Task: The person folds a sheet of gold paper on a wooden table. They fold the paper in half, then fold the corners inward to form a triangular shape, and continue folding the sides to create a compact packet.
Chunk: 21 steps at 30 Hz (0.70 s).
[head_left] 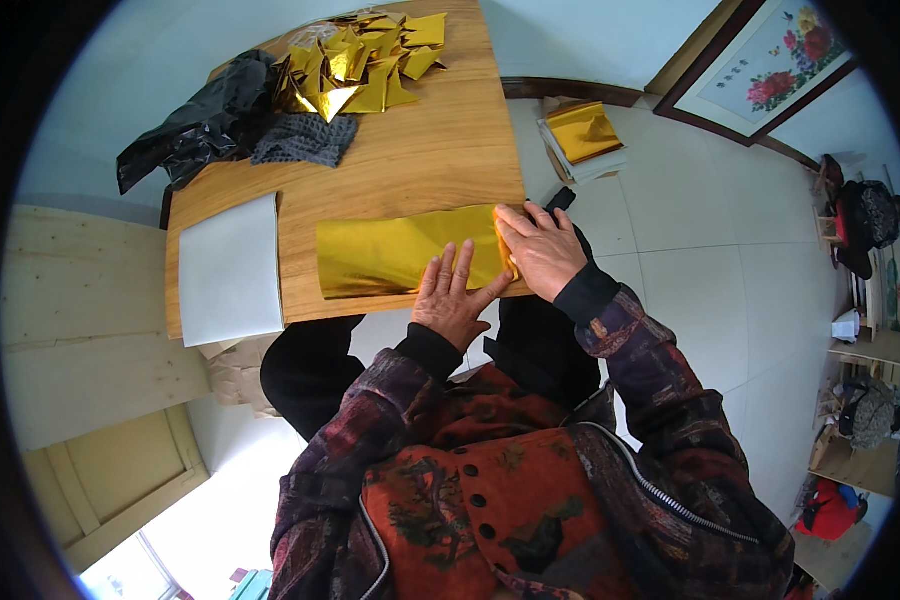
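Rectangular gold foil sheet (390, 250), left hand (453, 308) spread wide over near edge, right hand (545, 252) on right end, grip unclear

- Brown wood-grain table (420, 160), upper left to centre of the frame.
- Long rectangular gold foil sheet (395, 250), centre.
- Pale grey rectangular sheet (230, 268), left.
- Black crinkled plastic bag (202, 122), upper left.
- Dark grey textured cloth (307, 140), upper left.
- Heap of folded gold foil pieces (367, 68), top, left of centre.
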Each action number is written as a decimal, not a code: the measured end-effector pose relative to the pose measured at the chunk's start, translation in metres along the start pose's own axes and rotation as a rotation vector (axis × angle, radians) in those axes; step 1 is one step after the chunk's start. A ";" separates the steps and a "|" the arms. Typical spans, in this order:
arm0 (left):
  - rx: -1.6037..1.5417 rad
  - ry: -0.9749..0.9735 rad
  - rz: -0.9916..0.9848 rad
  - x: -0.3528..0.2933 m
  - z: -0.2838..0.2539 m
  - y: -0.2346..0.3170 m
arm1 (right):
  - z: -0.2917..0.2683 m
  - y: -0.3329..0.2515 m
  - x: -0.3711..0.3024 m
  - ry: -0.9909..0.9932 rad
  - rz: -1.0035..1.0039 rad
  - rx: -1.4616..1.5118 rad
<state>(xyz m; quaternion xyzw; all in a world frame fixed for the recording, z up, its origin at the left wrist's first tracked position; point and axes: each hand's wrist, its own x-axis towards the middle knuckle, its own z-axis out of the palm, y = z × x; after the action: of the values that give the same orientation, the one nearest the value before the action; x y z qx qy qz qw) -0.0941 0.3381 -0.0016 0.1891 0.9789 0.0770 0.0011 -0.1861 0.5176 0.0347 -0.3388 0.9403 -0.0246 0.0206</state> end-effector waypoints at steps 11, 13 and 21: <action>0.003 -0.083 -0.033 0.001 -0.008 0.009 | -0.004 -0.003 0.001 -0.028 0.003 -0.022; -0.006 -0.088 -0.041 0.000 -0.007 0.009 | -0.003 -0.004 0.000 -0.013 0.013 0.020; -0.005 -0.144 -0.069 0.000 -0.004 0.014 | -0.008 -0.008 -0.001 -0.036 0.013 0.049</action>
<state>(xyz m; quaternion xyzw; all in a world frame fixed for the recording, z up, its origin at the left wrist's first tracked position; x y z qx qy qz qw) -0.0886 0.3505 0.0046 0.1602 0.9821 0.0657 0.0746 -0.1810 0.5122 0.0428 -0.3326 0.9410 -0.0415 0.0460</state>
